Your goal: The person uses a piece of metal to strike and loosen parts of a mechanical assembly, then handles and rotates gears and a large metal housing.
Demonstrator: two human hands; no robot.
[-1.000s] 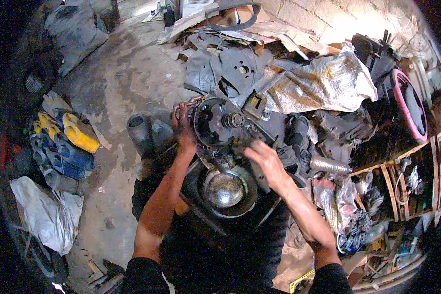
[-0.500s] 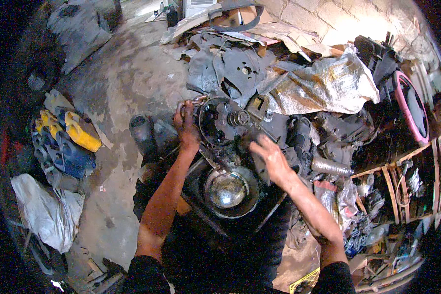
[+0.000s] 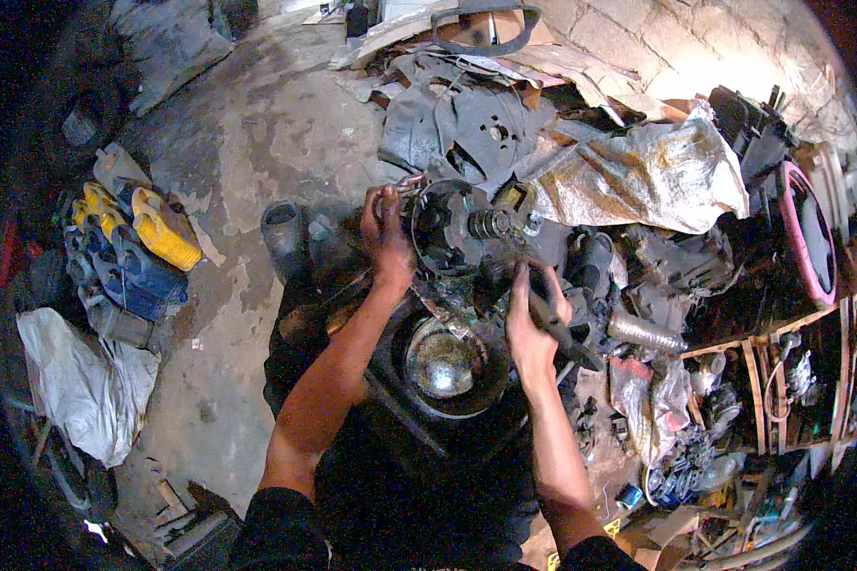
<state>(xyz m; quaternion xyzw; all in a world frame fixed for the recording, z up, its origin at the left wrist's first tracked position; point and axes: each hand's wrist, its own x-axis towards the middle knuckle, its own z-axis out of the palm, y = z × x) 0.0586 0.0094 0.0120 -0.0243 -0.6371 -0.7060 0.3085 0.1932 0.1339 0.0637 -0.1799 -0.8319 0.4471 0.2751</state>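
Note:
A round, greasy metal housing (image 3: pixel 438 233) with a ribbed shaft (image 3: pixel 488 225) sticking out of it is in front of me, above my lap. My left hand (image 3: pixel 388 233) grips its left edge, next to a small shiny metal loop (image 3: pixel 410 184). Closed around a dark-handled brush (image 3: pixel 554 319), my right hand (image 3: pixel 535 328) is just to the right of the housing. The brush's head is blurred and seems to touch or nearly touch the housing's lower right side. Nearer to me, a round metal pan (image 3: pixel 448 366) with a shiny inside sits under the work.
At the left lie yellow and blue cut-open jugs (image 3: pixel 143 243) and a white sack (image 3: pixel 81 381). A dirty silvery sack (image 3: pixel 647 176) and dark scrap sheets (image 3: pixel 467 124) spread out beyond the housing. A pink-rimmed oval (image 3: pixel 807 233) and wooden rack (image 3: pixel 757 381) stand at right.
My right hand has swung down and closer to me, with the brush handle now plainly visible. My left hand stays on the housing. The whole view has shifted slightly.

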